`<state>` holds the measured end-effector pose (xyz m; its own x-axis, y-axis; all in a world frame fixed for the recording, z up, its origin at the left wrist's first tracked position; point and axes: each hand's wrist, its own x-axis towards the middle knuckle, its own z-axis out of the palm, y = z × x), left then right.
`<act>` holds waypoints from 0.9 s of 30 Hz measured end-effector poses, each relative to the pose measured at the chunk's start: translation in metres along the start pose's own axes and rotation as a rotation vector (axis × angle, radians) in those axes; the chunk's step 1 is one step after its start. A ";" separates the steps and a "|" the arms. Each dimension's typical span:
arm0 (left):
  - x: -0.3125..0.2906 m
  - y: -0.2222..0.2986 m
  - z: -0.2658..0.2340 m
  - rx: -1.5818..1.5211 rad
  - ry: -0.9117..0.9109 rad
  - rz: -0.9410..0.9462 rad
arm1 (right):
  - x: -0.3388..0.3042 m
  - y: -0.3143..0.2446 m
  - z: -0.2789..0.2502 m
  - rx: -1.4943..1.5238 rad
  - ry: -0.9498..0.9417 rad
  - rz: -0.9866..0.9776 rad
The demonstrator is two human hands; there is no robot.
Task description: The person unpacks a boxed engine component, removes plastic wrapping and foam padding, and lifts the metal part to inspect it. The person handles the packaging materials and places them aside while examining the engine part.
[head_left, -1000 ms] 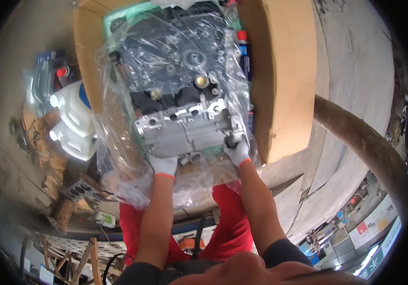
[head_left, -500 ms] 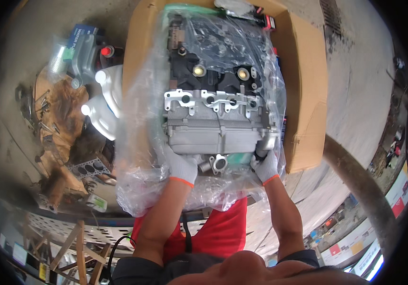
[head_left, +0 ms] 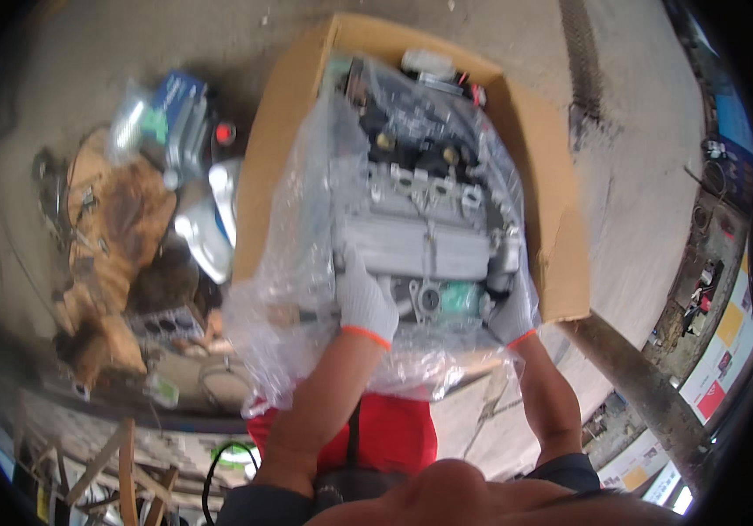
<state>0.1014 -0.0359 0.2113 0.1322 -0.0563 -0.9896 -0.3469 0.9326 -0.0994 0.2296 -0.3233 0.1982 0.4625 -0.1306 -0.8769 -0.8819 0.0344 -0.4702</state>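
Note:
A car engine [head_left: 420,245], grey with a black top cover, lies in clear plastic wrap [head_left: 293,237] inside an open cardboard box [head_left: 561,219]. My left hand [head_left: 366,302], in a white glove with an orange cuff, grips its near left corner; the fingertips are partly hidden. At the near right corner, my right hand [head_left: 510,316], gloved alike, is curled under a rounded grey part, its fingers mostly hidden by plastic and metal. Between my hands a flanged metal outlet [head_left: 429,300] and a green patch show. The picture is smeared by motion.
Left of the box stand silver-white bottles [head_left: 206,241], a grey jug [head_left: 185,145] and a blue carton [head_left: 177,95]. Stained cardboard [head_left: 118,197] and a metal block with round bores [head_left: 164,324] lie further left. A thick pole [head_left: 631,368] slants at the right.
The engine looks smaller and lower between the box walls, and more of the box shows. My hands stay at its near corners. The whole view has shifted somewhat.

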 end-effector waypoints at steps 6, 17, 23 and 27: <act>0.015 -0.005 -0.014 0.131 0.007 -0.064 | -0.012 0.007 0.001 -0.121 0.113 0.020; 0.063 -0.043 -0.037 0.662 -0.100 0.284 | -0.009 -0.006 0.013 -0.395 0.164 -0.068; -0.015 0.002 -0.007 0.652 -0.149 0.327 | -0.053 -0.013 0.045 -0.485 0.210 -0.317; -0.026 0.034 -0.017 0.436 -0.263 0.155 | -0.090 -0.028 0.077 -0.471 0.136 -0.290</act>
<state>0.0707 -0.0087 0.2316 0.3575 0.1325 -0.9245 0.0305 0.9877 0.1534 0.2197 -0.2357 0.2832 0.7033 -0.1959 -0.6833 -0.6805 -0.4635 -0.5676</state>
